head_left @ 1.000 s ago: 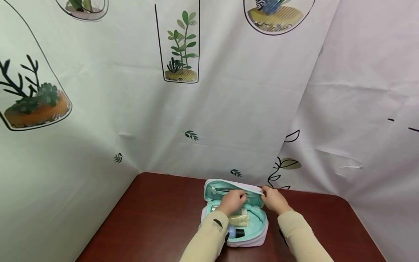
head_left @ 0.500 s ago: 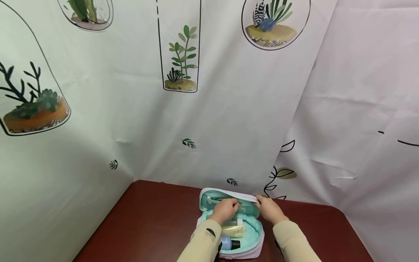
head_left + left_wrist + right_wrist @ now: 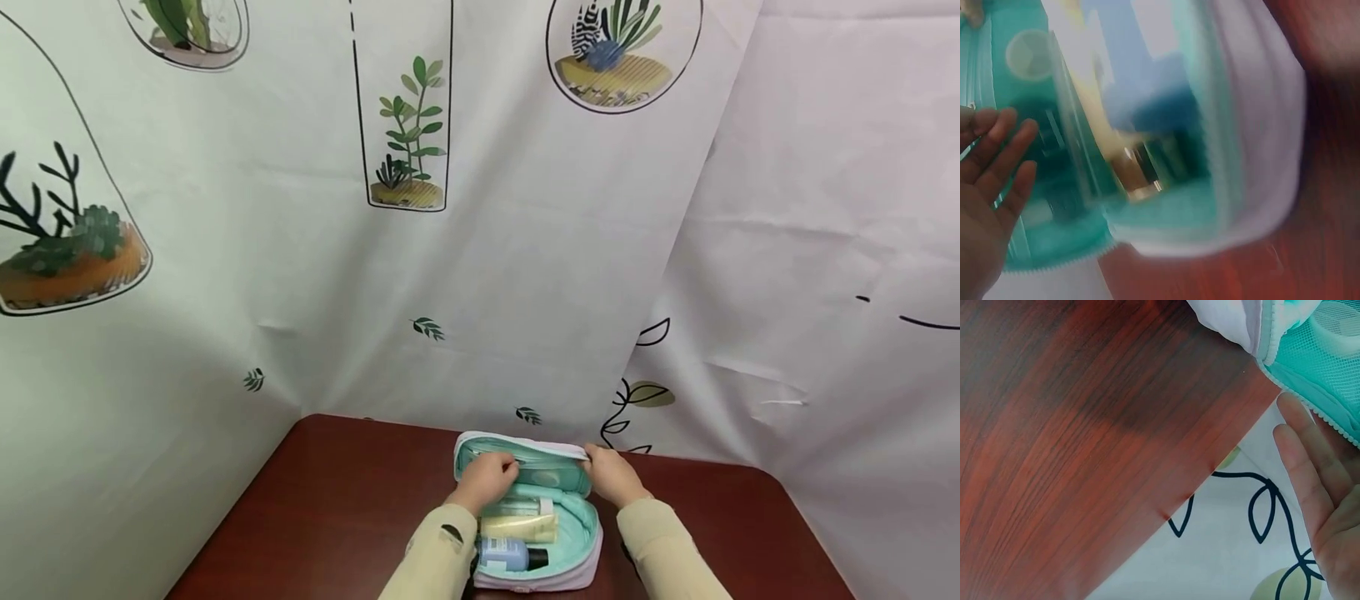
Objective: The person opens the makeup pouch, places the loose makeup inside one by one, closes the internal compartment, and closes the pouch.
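Note:
A lilac cosmetic bag (image 3: pixel 581 575) with a mint lining lies unzipped on the table, its lid raised against the back. A mesh pocket (image 3: pixel 543 477) lines the lid, with round and dark items showing through it. My left hand (image 3: pixel 486 482) is at the lid's left part, thumb and index finger pinching the pocket's zipper pull (image 3: pixel 971 107). With my right hand (image 3: pixel 615 477) I grip the lid's top right corner. Inside the base lie a blue bottle (image 3: pixel 501 553) with a black cap, a yellow tube (image 3: pixel 517 527) and a clear bottle (image 3: pixel 523 507) with a white cap.
The dark red wooden table (image 3: pixel 345 500) reaches back to a white cloth backdrop (image 3: pixel 525 292) printed with plants. Behind the lid, the table's back edge is close. Bare wood shows on both sides of the bag.
My left hand has slid leftward along the lid's pocket zipper, and the pocket's opening behind it has closed. More of the bottles and tube shows. My right hand keeps hold of the corner.

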`<state>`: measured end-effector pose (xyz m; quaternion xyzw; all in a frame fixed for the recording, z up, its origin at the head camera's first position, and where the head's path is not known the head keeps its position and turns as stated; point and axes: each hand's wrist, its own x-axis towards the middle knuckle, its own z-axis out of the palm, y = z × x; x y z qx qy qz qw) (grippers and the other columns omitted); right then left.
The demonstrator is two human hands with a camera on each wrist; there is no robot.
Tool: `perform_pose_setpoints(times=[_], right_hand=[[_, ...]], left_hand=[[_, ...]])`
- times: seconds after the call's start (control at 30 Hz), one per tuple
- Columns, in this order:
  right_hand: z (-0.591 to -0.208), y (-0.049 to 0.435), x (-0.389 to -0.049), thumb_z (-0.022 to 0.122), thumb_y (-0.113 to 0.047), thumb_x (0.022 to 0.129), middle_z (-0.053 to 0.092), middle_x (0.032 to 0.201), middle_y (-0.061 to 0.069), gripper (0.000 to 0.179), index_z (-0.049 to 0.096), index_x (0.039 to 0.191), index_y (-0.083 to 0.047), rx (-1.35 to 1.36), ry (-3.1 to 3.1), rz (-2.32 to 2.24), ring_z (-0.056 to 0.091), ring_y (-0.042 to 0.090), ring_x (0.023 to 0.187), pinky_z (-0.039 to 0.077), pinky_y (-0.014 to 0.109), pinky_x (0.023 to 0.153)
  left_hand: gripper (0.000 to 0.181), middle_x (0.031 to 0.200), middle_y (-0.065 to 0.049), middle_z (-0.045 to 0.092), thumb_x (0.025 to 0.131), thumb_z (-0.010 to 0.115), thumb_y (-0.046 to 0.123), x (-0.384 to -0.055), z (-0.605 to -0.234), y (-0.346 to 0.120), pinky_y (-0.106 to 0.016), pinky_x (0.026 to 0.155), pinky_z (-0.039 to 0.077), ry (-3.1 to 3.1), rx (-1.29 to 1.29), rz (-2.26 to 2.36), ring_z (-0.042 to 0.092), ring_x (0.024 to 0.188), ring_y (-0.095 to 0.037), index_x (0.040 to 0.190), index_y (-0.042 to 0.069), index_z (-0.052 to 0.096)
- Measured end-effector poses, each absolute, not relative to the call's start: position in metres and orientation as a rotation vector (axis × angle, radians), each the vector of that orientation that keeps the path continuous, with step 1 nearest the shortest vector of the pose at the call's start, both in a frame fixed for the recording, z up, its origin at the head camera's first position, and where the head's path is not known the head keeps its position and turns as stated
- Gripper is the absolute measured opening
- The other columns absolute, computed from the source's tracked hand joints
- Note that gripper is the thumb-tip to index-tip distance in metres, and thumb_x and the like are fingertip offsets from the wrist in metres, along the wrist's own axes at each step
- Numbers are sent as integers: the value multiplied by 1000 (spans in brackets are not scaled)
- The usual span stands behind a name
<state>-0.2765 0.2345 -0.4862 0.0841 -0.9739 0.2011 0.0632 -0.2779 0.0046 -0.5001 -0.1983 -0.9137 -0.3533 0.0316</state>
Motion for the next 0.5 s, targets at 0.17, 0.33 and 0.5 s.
perform_pose_setpoints(times=[0.17, 0.33, 0.5], right_hand=[[-484, 234, -278, 58, -12, 90, 64, 92, 15, 10, 60, 94, -3, 261, -2958, 631, 61, 30, 84, 48, 45, 69], [-483, 235, -277, 57, -9, 90, 63, 93, 16, 8, 60, 94, -3, 240, -2962, 662, 61, 27, 79, 48, 42, 66], [-485, 233, -279, 57, -9, 90, 64, 94, 15, 9, 60, 96, -4, 222, -2964, 707, 61, 24, 77, 48, 40, 64]], left_hand=[[38, 53, 6, 28, 96, 48, 19, -279, -501, -13, -24, 48, 26, -2805, -592, -1063, 26, 46, -8, 61, 20, 35], [34, 54, 6, 33, 96, 49, 20, -279, -503, -29, -25, 48, 29, -2771, -562, -1055, 29, 47, -7, 62, 18, 44], [18, 71, 4, 58, 93, 54, 22, -281, -512, -49, -28, 53, 39, -2751, -479, -936, 47, 57, -7, 84, 14, 67]])
